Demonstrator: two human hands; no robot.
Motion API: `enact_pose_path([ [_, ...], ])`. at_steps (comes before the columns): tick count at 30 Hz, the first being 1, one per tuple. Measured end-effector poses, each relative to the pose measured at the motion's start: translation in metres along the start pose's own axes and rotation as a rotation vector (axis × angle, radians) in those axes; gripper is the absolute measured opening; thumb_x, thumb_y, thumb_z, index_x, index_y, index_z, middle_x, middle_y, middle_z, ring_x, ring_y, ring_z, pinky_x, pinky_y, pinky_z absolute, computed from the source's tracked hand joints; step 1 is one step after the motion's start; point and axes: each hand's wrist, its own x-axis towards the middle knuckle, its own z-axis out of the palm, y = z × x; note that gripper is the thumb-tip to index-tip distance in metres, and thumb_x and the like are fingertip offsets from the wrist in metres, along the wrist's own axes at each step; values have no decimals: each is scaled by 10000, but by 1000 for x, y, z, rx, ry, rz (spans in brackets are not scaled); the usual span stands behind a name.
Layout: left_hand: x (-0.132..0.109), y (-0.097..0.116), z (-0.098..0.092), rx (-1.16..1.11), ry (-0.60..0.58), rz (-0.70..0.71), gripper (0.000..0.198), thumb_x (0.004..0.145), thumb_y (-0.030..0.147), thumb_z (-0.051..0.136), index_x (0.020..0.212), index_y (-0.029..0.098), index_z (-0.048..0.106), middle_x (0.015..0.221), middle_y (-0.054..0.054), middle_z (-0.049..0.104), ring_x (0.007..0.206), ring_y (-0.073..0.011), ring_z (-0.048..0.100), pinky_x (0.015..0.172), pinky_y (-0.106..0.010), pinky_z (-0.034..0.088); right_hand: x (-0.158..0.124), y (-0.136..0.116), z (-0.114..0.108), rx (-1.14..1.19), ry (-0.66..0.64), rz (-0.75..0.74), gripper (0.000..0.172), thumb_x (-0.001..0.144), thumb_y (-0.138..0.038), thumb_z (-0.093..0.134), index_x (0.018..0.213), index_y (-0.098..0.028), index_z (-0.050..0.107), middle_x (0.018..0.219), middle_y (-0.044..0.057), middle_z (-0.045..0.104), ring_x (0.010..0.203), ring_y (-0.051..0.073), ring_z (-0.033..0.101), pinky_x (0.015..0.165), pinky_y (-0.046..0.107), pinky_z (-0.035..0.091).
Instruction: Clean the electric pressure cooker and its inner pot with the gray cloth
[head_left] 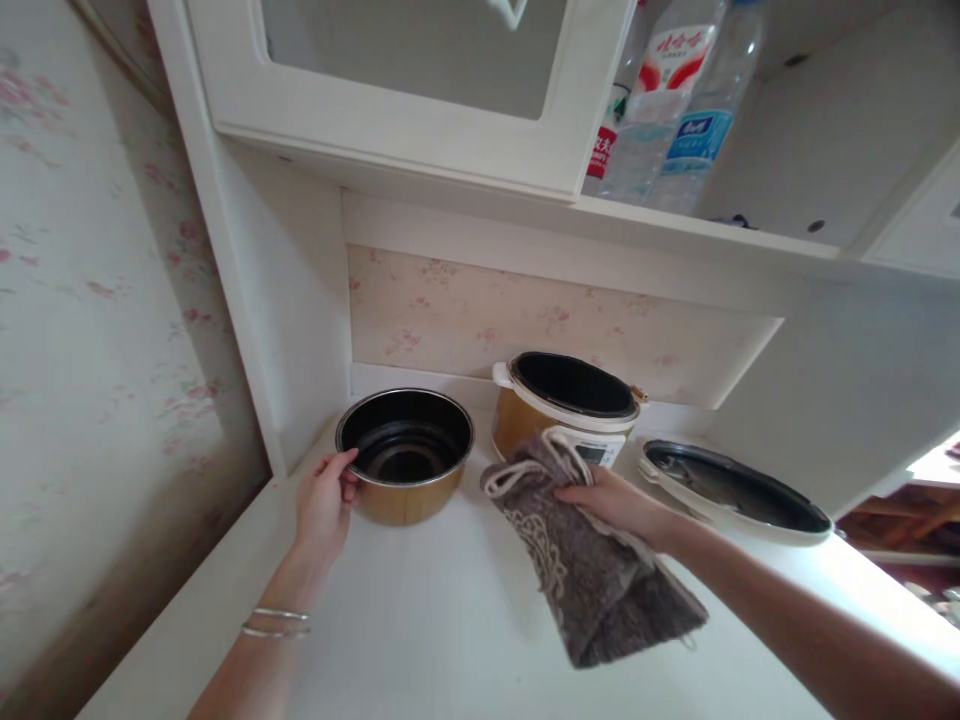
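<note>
My left hand (324,500) grips the near-left rim of a round inner pot (406,455) with a dark inside and a golden outside, standing on the white counter (420,620). My right hand (611,502) is closed on a grey-brown patterned towel (585,560), which hangs down over the counter. The towel's top touches the front of a golden rice cooker (564,410), open with an empty dark well. The cooker's lid (735,488) lies flat to its right.
A white cabinet (405,90) with a glass door hangs overhead. Beside it an open shelf holds plastic water bottles (679,100). Floral wallpaper (90,330) covers the left wall and the back panel. The counter's corner is boxed in by white side panels.
</note>
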Motion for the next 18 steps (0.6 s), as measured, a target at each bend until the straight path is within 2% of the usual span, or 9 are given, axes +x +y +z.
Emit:
enact_pose_path([
  [2, 1, 0, -1, 5, -5, -5, 238, 599, 279, 748, 658, 173, 544, 449, 87, 483, 339, -45, 367, 340, -187, 242, 8, -29, -7, 276, -31, 74, 326, 774, -316, 594, 1058, -159, 621, 891, 103, 723, 798, 241, 692, 717, 352, 554],
  [4, 1, -1, -1, 4, -17, -9, 230, 612, 285, 740, 667, 177, 544, 436, 89, 470, 324, -48, 353, 331, -192, 229, 18, -60, -11, 325, 38, 19, 330, 770, -319, 609, 1058, -158, 614, 895, 102, 721, 782, 233, 692, 709, 349, 560],
  [7, 1, -2, 0, 5, -31, 3, 228, 634, 284, 731, 658, 182, 528, 435, 92, 460, 314, -48, 340, 322, -194, 215, 41, -103, -4, 50, 269, -261, 330, 790, -330, 600, 1080, -173, 607, 939, 74, 714, 810, 221, 679, 733, 337, 545],
  [9, 1, -2, 0, 22, -28, 20, 245, 649, 293, 725, 636, 187, 504, 430, 93, 448, 309, -50, 338, 318, -196, 216, 60, -126, 11, -252, 417, -497, 362, 821, -322, 569, 1156, -188, 580, 975, 67, 704, 849, 224, 665, 776, 346, 521],
  [10, 1, -3, 0, 34, -23, 27, 259, 653, 300, 723, 624, 189, 491, 426, 94, 441, 306, -52, 339, 316, -198, 217, 70, -135, 21, -401, 443, -624, 391, 835, -296, 552, 1213, -197, 550, 1020, 72, 694, 888, 226, 653, 810, 352, 505],
  [12, 1, -2, 0, 55, -11, 28, 287, 655, 313, 724, 607, 193, 468, 419, 95, 429, 302, -55, 340, 312, -201, 216, 93, -146, 47, -684, 370, -909, 465, 849, -203, 523, 1312, -219, 477, 1171, 82, 642, 1026, 222, 605, 922, 366, 445],
  [15, 2, -1, -1, 31, -2, -13, 281, 647, 303, 723, 610, 193, 466, 414, 99, 418, 302, -49, 326, 310, -195, 201, 129, -150, 89, -1111, 101, -1275, 442, 885, -113, 448, 1313, -217, 482, 1302, 78, 561, 1211, 195, 478, 1067, 394, 303],
  [16, 2, -1, -1, 12, -7, -33, 270, 642, 291, 723, 617, 191, 474, 415, 101, 416, 303, -44, 318, 311, -190, 196, 141, -149, 102, -1265, -7, -1337, 401, 907, -110, 412, 1284, -205, 510, 1294, 77, 566, 1231, 187, 453, 1078, 392, 288],
  [18, 3, 0, -2, -20, -22, -64, 259, 634, 272, 727, 628, 187, 482, 418, 105, 412, 308, -34, 302, 314, -183, 188, 164, -143, 124, -1533, -208, -1367, 331, 939, -124, 370, 1181, -195, 586, 1220, 66, 612, 1235, 181, 437, 1081, 382, 285],
])
